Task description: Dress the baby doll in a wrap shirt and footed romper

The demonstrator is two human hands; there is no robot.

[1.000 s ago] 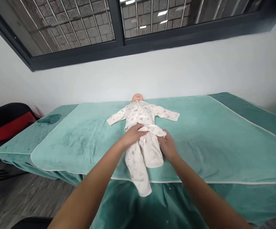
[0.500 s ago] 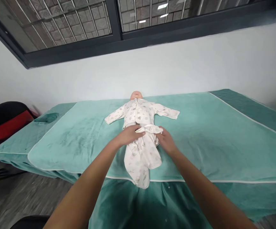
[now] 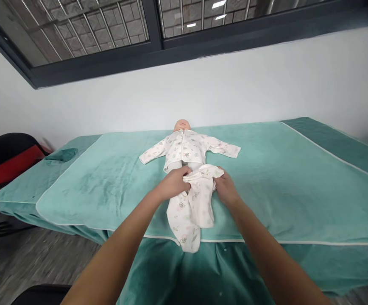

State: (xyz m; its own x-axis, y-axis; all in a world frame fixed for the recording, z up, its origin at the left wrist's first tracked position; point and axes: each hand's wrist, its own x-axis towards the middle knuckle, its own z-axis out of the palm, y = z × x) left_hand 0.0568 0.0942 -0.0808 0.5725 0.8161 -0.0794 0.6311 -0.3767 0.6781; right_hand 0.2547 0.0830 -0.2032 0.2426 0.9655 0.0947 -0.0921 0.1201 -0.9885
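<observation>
A baby doll [image 3: 182, 125] lies on its back on a teal towel [image 3: 114, 186], head toward the wall, wearing a white printed top [image 3: 187, 148]. White printed baby trousers [image 3: 190, 209] cover its legs, the feet ends reaching the towel's front edge. My left hand [image 3: 173, 183] grips the left side of the trousers' bunched waistband. My right hand [image 3: 224, 186] holds the right side of the same waistband. Both hands are closed on the cloth just below the top's hem.
The towel lies on a darker teal covered table [image 3: 339, 146] against a white wall under a window. A small folded teal cloth [image 3: 62, 155] sits at the table's far left. A black and red seat [image 3: 6, 159] stands left of the table.
Both hands have stayed on the waistband, shifting it slightly up and then a little back toward me; the trouser legs have bunched shorter than a second ago.
</observation>
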